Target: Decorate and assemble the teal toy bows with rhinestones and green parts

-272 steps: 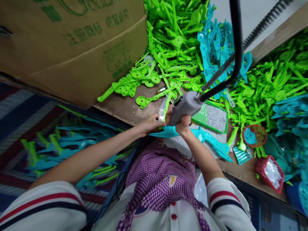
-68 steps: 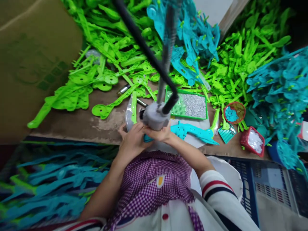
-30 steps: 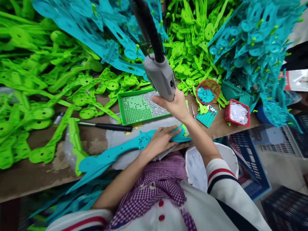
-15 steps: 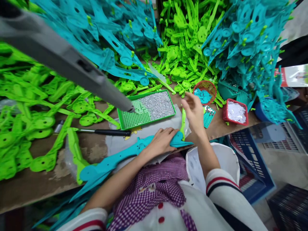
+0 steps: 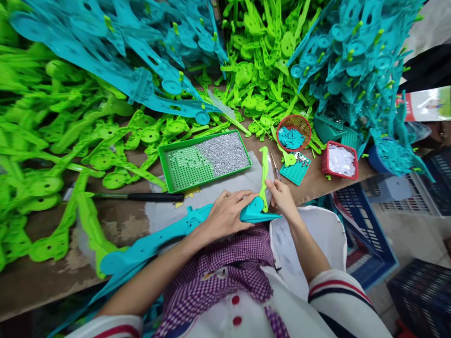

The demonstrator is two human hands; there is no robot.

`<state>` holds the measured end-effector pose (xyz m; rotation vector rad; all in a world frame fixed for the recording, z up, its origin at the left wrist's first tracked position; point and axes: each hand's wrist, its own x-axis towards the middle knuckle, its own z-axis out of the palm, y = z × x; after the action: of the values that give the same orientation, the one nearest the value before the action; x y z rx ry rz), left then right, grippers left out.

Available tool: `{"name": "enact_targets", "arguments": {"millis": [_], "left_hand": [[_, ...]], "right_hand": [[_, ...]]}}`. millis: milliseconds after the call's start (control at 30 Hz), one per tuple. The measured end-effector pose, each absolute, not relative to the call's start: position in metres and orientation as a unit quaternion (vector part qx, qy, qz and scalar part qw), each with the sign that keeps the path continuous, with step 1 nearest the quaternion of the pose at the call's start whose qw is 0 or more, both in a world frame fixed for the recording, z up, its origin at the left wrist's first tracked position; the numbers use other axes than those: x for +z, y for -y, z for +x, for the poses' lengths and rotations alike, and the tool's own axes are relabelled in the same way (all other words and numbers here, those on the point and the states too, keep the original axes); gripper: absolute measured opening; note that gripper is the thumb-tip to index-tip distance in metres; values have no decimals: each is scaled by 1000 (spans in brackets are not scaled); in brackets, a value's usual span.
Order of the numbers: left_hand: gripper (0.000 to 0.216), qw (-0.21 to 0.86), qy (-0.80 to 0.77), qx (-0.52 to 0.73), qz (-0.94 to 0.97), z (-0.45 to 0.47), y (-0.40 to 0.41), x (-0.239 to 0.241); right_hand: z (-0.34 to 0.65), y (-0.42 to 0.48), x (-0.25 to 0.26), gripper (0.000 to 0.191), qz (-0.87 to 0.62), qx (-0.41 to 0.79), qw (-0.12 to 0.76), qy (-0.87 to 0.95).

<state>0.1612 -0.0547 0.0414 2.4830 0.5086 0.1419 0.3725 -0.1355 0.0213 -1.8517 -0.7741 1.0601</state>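
Observation:
My left hand (image 5: 225,213) lies curled over a long teal plastic part (image 5: 165,232) that stretches leftward along the bench's near edge. My right hand (image 5: 282,199) pinches the lower end of a narrow green plastic strip (image 5: 263,173) standing against the teal part's right end (image 5: 255,215). A green tray (image 5: 204,159) with small silver screws sits just behind both hands. A black-handled tool (image 5: 141,197) rests on the bench to the left.
Heaps of green parts (image 5: 63,141) and teal parts (image 5: 355,61) crowd the back of the bench. A red basket (image 5: 294,134), a red tub of white pieces (image 5: 340,162) and a small teal grid (image 5: 298,169) sit right. Blue crates (image 5: 369,234) stand below.
My right hand let go of the hanging grey power screwdriver, which swung up out of view, then came down and took hold of the green strip. My left hand stayed on the teal part.

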Motion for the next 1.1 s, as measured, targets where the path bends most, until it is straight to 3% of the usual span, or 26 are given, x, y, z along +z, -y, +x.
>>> {"name": "enact_targets", "arguments": {"millis": [233,400,633,733,833,967,1033,1100], "left_hand": [[93,301,-205,45,930,161,49,40],[86,302,-207,17,931,159,40,35],[94,247,-193,-7,950,155,43,12],[94,232,-199,-6,952,153,45,10],[94,227,-206,-6,952,153,44,11],[88,248,-194,1,949,157,42,10],[75,274,-195,13,942,158,41,10],[62,308,-205,38,928,158,40,10]], "right_hand": [[365,134,24,52,-720,448,453,276],[365,130,12,53,-708,484,454,241],[380,125,16,51,-822,289,194,452],[384,125,23,50,-836,254,145,463],[374,119,48,43,-842,207,239,437],[318,67,113,50,-680,159,552,456],[281,24,144,65,-574,151,614,521],[250,-17,163,71,-510,175,619,572]]}}
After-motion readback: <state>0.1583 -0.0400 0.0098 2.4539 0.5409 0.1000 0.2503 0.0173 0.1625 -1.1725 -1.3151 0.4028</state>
